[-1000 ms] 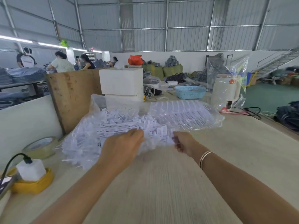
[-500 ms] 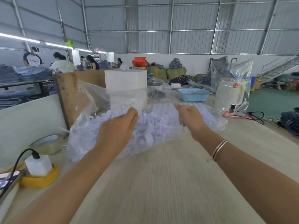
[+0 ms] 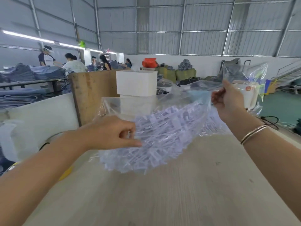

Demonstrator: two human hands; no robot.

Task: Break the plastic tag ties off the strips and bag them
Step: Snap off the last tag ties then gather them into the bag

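1. The left hand (image 3: 112,132) pinches the near edge of a clear plastic bag (image 3: 162,121), fingers curled on the film.
2. The right hand (image 3: 228,98) grips the bag's far edge, raised higher.
3. White plastic tag ties (image 3: 154,144) fill the bag, which hangs above the pale table (image 3: 179,193).
4. A white foam block (image 3: 136,82) stands behind the bag.

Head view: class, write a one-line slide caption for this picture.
Both hands, left and right, hold a clear plastic bag of white tag ties above a pale worktable.
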